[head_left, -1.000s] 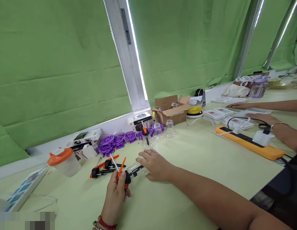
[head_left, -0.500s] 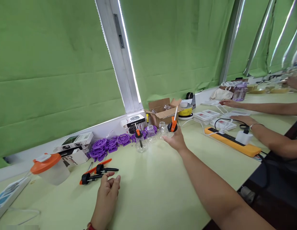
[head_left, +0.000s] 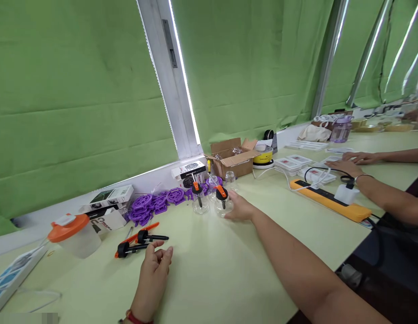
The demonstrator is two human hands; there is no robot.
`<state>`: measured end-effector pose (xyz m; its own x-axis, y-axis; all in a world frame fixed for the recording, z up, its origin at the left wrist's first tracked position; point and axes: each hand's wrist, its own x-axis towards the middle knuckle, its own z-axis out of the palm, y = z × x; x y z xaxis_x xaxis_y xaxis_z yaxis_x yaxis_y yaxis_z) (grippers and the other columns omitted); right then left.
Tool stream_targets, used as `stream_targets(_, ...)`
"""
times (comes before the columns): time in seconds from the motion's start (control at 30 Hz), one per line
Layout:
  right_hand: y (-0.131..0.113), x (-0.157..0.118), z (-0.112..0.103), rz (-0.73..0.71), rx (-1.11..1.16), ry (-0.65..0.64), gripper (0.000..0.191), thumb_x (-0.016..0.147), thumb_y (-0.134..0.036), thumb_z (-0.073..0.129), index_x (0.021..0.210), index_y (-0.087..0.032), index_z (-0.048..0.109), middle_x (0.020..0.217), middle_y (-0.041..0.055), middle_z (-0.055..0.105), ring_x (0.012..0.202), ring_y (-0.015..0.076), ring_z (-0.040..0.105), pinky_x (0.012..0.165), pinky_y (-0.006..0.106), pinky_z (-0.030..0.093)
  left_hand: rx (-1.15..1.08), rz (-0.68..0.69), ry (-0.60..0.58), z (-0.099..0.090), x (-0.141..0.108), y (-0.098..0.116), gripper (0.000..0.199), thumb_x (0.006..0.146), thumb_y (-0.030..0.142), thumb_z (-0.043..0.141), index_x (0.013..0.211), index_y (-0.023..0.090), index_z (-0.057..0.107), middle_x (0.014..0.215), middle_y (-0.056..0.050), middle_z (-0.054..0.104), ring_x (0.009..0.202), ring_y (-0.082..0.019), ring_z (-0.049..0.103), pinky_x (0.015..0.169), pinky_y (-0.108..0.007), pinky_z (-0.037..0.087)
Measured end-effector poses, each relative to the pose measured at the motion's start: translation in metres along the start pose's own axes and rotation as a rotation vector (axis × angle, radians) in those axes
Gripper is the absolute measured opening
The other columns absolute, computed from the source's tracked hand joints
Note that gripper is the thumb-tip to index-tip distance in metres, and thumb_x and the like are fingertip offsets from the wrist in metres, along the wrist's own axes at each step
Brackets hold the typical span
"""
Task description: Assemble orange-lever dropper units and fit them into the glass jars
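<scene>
My right hand (head_left: 240,207) grips a small clear glass jar (head_left: 223,209) with a black lid and an orange lever on top. Its base is at the table surface. Just left of it stands a similar glass jar (head_left: 200,207) with a black-and-orange lid and a black tube reaching down inside. Behind are open-mouthed clear jars (head_left: 231,177). My left hand (head_left: 153,272) rests at the front with fingers loosely curled and apart, nothing seen in them. Close beyond its fingertips lie black lids with tubes (head_left: 144,236) and orange levers.
Purple plastic parts (head_left: 141,207) and small printed boxes (head_left: 109,198) line the wall. A cardboard box (head_left: 240,166) stands behind the jars. At left is an orange-lidded container (head_left: 75,238). A yellow power strip (head_left: 330,200) lies at right, near another person's hands (head_left: 350,166).
My right hand has brought its jar leftward and down, beside the other lidded jar, and its orange lever now lies flatter. My left hand has barely moved. The other person's hands have drawn closer together.
</scene>
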<state>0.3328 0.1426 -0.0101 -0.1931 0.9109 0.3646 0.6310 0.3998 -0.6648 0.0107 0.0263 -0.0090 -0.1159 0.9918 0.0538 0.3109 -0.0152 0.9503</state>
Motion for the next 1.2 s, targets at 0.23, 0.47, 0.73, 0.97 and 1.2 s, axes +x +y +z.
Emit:
stream_targets(0.23, -0.003, -0.003, 0.008, 0.132, 0.021, -0.063, 0.058, 0.056, -0.032, 0.075, 0.109, -0.019, 0.052, 0.103, 0.0052, 0.056, 0.085, 0.0182, 0.054, 0.074, 0.029, 0.045, -0.015, -0.001, 0.003, 0.002, -0.001, 0.002, 0.053, 0.073, 0.060, 0.057, 0.107, 0.022, 0.043, 0.060, 0.009, 0.045, 0.047, -0.010, 0.038, 0.045, -0.021, 0.032)
stream_targets(0.47, -0.007, 0.000, 0.023, 0.062, 0.097, -0.035, 0.060, 0.060, -0.026, 0.072, 0.116, -0.020, 0.052, 0.117, 0.0075, 0.054, 0.105, 0.0216, 0.053, 0.091, 0.034, 0.043, -0.035, 0.001, -0.003, 0.001, 0.000, 0.000, 0.052, 0.074, 0.060, 0.057, 0.107, 0.023, 0.042, 0.059, 0.009, 0.044, 0.046, -0.010, 0.036, 0.045, -0.021, 0.030)
stream_targets(0.73, -0.004, 0.008, 0.050, -0.022, 0.075, -0.085, 0.071, 0.071, -0.038, 0.068, 0.134, -0.017, 0.042, 0.136, 0.0139, 0.046, 0.126, 0.0283, 0.043, 0.106, 0.045, 0.034, 0.025, 0.046, 0.045, 0.002, 0.000, 0.001, 0.050, 0.072, 0.057, 0.059, 0.103, 0.021, 0.044, 0.064, 0.006, 0.049, 0.046, -0.011, 0.040, 0.046, -0.024, 0.034)
stream_targets(0.97, -0.001, 0.016, 0.073, 0.010, -0.017, -0.024, 0.076, 0.079, -0.039, 0.059, 0.143, -0.016, 0.027, 0.148, 0.0143, 0.031, 0.137, 0.0261, 0.028, 0.111, 0.043, 0.027, 0.381, 0.099, 0.371, -0.032, 0.026, -0.014, 0.036, 0.071, 0.048, 0.055, 0.092, 0.019, 0.050, 0.082, -0.005, 0.059, 0.070, -0.022, 0.058, 0.062, -0.033, 0.046)
stream_targets(1.2, -0.003, 0.018, 0.071, -0.054, -0.109, 0.190, 0.058, 0.080, -0.046, 0.058, 0.128, -0.016, 0.046, 0.129, 0.0151, 0.049, 0.123, 0.0293, 0.043, 0.103, 0.046, 0.034, 0.834, 0.039, 0.631, -0.078, 0.047, -0.023, 0.034, 0.077, 0.039, 0.047, 0.099, 0.016, 0.056, 0.108, -0.016, 0.060, 0.105, -0.034, 0.054, 0.086, -0.044, 0.043)
